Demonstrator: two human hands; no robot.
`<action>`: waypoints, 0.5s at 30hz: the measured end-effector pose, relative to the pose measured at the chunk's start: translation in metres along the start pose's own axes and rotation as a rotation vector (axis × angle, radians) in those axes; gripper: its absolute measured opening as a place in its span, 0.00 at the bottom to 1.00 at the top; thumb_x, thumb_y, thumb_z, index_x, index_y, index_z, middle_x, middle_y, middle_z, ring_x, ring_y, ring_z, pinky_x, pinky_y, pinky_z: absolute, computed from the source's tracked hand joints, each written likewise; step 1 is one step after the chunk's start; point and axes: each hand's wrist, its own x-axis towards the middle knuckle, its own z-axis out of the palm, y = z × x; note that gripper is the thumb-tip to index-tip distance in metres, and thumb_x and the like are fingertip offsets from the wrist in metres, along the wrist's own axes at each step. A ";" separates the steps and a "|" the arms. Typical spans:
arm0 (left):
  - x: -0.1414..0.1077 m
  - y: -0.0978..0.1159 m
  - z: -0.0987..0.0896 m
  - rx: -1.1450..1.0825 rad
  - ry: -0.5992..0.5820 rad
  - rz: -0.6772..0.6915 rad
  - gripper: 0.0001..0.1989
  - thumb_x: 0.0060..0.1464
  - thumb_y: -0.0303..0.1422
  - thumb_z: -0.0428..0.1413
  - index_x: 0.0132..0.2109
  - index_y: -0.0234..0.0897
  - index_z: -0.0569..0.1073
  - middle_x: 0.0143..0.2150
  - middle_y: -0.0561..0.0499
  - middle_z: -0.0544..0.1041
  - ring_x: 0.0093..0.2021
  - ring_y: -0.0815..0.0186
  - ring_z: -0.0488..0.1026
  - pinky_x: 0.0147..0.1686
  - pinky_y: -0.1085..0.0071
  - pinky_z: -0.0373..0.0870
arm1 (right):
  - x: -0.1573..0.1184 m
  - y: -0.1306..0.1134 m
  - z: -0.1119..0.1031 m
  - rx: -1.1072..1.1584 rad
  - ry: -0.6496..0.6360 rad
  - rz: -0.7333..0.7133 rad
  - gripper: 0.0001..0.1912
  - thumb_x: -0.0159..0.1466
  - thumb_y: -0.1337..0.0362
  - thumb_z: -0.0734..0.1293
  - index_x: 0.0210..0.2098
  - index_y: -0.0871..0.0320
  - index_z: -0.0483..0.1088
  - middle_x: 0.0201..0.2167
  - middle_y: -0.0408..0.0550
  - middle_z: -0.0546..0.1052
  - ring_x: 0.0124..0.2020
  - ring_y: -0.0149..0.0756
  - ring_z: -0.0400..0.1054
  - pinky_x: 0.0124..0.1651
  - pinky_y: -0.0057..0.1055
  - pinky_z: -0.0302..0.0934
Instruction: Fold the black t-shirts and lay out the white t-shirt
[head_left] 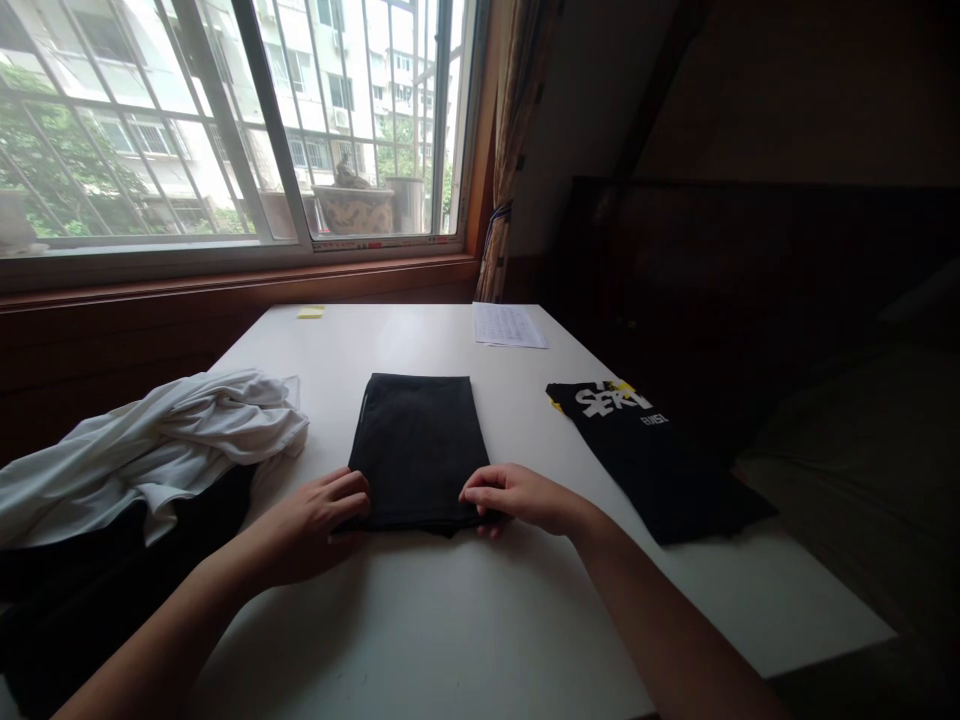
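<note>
A black cloth (420, 440), folded into a neat rectangle, lies flat in the middle of the white table (450, 620). At its near left corner, my left hand (330, 505) has its curled fingers closed on the edge. My right hand (517, 497) pinches the near right corner, thumb and forefinger on top and other fingers lower at the edge. The fingertips under the cloth are partly hidden.
White cloth (225, 420) is heaped over black cloth (172, 550) on the left. A black garment with white lettering (652, 460) lies along the right edge. Papers (510, 325) and a yellow note (310, 312) rest at the far edge, below a barred window.
</note>
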 end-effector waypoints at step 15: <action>0.005 -0.003 0.010 0.070 -0.012 0.107 0.18 0.66 0.36 0.56 0.61 0.48 0.73 0.58 0.46 0.75 0.58 0.55 0.71 0.58 0.54 0.72 | 0.006 0.003 -0.001 -0.495 0.333 -0.320 0.07 0.62 0.59 0.72 0.32 0.56 0.77 0.36 0.45 0.76 0.35 0.34 0.71 0.39 0.30 0.64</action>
